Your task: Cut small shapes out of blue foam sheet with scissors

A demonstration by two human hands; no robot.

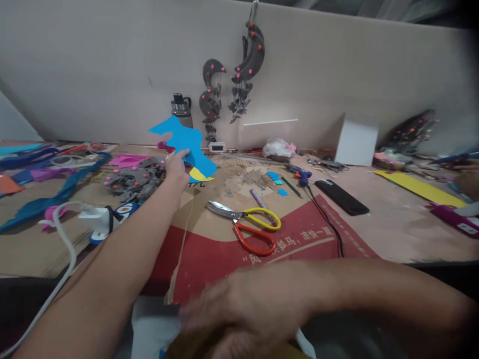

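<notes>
My left hand [178, 164] reaches far over the table, its fingers closed on an irregular, cut blue felt sheet [190, 143] held up off the surface. A small yellow piece [199, 175] shows at the sheet's lower edge, by my fingers. My right hand [250, 304] is low at the table's front edge, above my lap, and smeared by motion; whether it holds anything is hidden. Between the hands, scissors [239, 215] with one yellow and one red handle lie on the red and brown cardboard [209, 254], blades pointing left.
Grey felt pieces [134, 179] with pink dots and a power strip [98, 219] are at the left. A pen [262, 200], small blue cutouts [282, 192], a glue gun [301, 175] and a black phone [341, 197] lie rightward. A bottle [181, 110] stands behind; another person's hand [468, 182] is far right.
</notes>
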